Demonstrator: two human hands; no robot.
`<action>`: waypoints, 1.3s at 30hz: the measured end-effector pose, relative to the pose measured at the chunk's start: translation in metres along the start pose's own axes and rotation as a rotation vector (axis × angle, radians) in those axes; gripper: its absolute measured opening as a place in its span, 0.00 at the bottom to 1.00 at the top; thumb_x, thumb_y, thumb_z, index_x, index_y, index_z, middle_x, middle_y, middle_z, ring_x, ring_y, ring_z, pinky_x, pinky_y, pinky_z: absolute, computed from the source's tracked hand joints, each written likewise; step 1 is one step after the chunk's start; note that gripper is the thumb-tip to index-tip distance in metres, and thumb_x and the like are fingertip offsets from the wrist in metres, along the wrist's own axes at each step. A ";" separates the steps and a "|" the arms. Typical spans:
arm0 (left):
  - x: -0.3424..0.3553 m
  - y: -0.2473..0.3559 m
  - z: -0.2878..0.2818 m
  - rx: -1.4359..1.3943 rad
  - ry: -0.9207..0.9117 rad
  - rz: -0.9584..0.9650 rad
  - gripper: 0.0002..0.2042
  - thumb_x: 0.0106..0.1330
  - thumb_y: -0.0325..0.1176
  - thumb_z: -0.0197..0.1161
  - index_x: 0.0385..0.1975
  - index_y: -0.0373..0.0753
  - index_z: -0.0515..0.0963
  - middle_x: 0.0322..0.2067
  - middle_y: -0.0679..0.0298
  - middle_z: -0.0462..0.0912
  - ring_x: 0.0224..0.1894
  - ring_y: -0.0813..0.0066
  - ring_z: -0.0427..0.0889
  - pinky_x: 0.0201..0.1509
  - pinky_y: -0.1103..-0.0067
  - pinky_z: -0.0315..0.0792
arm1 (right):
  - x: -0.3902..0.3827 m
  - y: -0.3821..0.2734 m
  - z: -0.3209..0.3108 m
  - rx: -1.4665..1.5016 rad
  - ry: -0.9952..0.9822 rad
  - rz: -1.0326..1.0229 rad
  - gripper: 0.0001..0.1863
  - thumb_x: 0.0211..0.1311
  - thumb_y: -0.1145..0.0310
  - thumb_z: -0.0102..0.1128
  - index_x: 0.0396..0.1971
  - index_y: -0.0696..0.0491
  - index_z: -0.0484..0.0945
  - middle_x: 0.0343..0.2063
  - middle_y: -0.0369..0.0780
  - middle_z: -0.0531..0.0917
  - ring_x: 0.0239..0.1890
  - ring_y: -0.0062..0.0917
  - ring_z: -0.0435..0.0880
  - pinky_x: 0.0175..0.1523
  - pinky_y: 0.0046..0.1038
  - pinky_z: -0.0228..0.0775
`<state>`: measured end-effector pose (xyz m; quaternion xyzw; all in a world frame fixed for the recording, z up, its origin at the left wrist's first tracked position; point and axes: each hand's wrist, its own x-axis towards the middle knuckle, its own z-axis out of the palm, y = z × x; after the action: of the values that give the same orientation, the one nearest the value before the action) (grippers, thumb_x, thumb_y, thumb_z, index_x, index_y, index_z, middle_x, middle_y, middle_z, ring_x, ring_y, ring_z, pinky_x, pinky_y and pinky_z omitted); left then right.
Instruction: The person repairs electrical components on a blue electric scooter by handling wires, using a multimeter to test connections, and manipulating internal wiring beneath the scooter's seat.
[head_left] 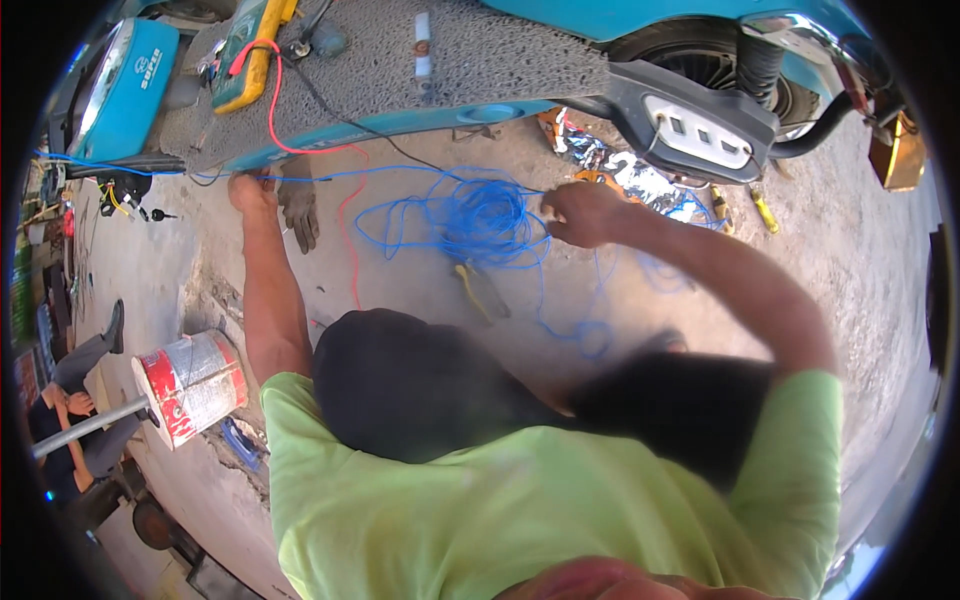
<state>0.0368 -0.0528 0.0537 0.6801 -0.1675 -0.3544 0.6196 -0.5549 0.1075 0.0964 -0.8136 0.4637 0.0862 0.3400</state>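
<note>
a loose coil of blue wire is spread on the concrete floor beside a blue vehicle. its right edge is met by the curled fingers of the right hand; whether a strand is pinched there cannot be told. one strand is run leftward to the left hand, held low by the vehicle's edge, its closure too unclear to tell. nearby, a dark glove and yellow-handled pliers are seen, with a yellow meter rested on the textured footboard
</note>
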 end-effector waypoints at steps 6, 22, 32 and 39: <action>-0.009 0.002 -0.003 -0.019 -0.007 0.024 0.14 0.69 0.31 0.49 0.51 0.39 0.77 0.42 0.58 0.83 0.37 0.66 0.80 0.41 0.68 0.75 | 0.067 -0.006 0.052 -0.113 0.203 0.189 0.22 0.62 0.61 0.61 0.56 0.48 0.80 0.50 0.46 0.83 0.56 0.41 0.83 0.59 0.44 0.75; -0.020 0.003 -0.003 -0.042 0.036 0.059 0.13 0.70 0.29 0.51 0.51 0.35 0.75 0.39 0.57 0.84 0.32 0.69 0.84 0.29 0.79 0.78 | 0.061 0.039 -0.004 2.023 0.181 0.031 0.07 0.74 0.63 0.59 0.39 0.49 0.79 0.27 0.29 0.76 0.30 0.17 0.74 0.35 0.21 0.66; -0.034 0.007 0.006 -0.007 0.033 0.034 0.15 0.75 0.37 0.52 0.56 0.38 0.74 0.43 0.60 0.85 0.37 0.72 0.85 0.34 0.80 0.79 | 0.060 0.012 -0.029 2.182 0.388 0.007 0.06 0.73 0.66 0.58 0.38 0.52 0.79 0.32 0.38 0.84 0.34 0.25 0.83 0.38 0.28 0.75; -0.024 0.008 -0.001 -0.006 0.013 0.008 0.15 0.75 0.38 0.52 0.56 0.39 0.73 0.44 0.62 0.84 0.37 0.74 0.84 0.35 0.80 0.79 | 0.066 0.005 -0.039 1.825 0.534 0.126 0.06 0.74 0.67 0.56 0.38 0.51 0.80 0.31 0.36 0.84 0.31 0.22 0.82 0.36 0.26 0.74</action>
<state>0.0229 -0.0376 0.0674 0.6798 -0.1651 -0.3480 0.6241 -0.5290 0.0348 0.0937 -0.2009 0.4574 -0.4794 0.7216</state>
